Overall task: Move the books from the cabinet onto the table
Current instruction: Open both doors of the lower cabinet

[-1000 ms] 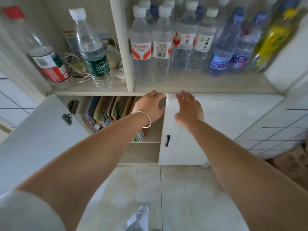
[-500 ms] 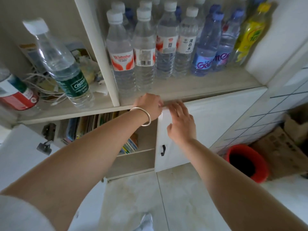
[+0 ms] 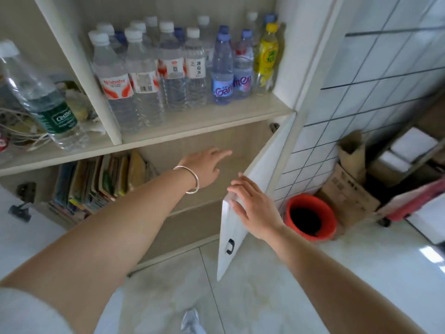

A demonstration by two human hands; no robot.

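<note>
The books (image 3: 96,184) stand in a packed row at the left end of the cabinet's lower shelf (image 3: 192,201), under the shelf of bottles (image 3: 168,73). Their long axes run roughly upright, leaning a little to the right, and their edges face out toward the person. They look thin and soft-covered, so light singly but floppy and prone to slide; a firm squeeze across several covers at once probably suits them best. The left hand (image 3: 204,167) reaches into the shelf's bare right part, fingers extended, holding nothing. The right hand (image 3: 250,208) lies with spread fingers over the top edge of the opened right door (image 3: 243,213).
</note>
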